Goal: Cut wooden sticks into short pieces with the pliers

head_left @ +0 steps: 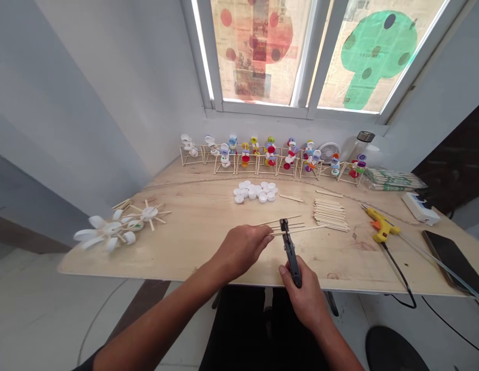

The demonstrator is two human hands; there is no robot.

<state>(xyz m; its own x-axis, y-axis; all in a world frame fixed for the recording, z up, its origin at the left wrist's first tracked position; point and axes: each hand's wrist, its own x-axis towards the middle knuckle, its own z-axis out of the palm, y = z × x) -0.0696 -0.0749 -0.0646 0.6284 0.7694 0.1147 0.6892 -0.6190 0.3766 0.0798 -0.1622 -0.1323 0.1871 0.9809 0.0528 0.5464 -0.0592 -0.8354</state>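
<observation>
Over the front middle of the table, my left hand (242,250) is closed on several thin wooden sticks (309,229) that point to the right. My right hand (307,293) grips the handles of dark pliers (290,253), whose jaws are up at the sticks. Whether the jaws are closed on a stick is too small to tell. A stack of short wooden sticks (330,214) lies just right of the jaws. Behind my hands is a cluster of white bottle caps (252,192), with one loose stick (291,198) beside it.
Wheel-like pieces of white caps and sticks (112,228) lie at the left. Along the wall stand stick frames with coloured caps (270,159). To the right are a yellow glue gun (382,225), a power strip (420,207), a black phone (454,260) and bagged sticks (394,179).
</observation>
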